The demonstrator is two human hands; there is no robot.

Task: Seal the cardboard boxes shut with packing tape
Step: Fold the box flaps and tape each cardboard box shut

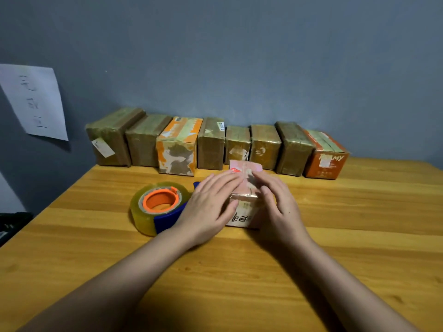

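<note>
A small pinkish cardboard box (245, 185) with a white label on its near face stands on the wooden table (335, 236), at its middle. My left hand (211, 207) lies flat over the box's left side and top, fingers straight. My right hand (275, 200) covers its right side and top, fingers straight too; the fingertips of both hands nearly meet on the lid. Just left of the box rests a roll of clear packing tape (158, 207) with an orange core in a blue dispenser.
Several taped cardboard boxes (211, 144) stand in a row against the grey wall at the table's far edge, two of them orange. A sheet of paper (36, 101) with handwriting hangs on the wall at left. A dark object (12, 224) sits beyond the table's left edge.
</note>
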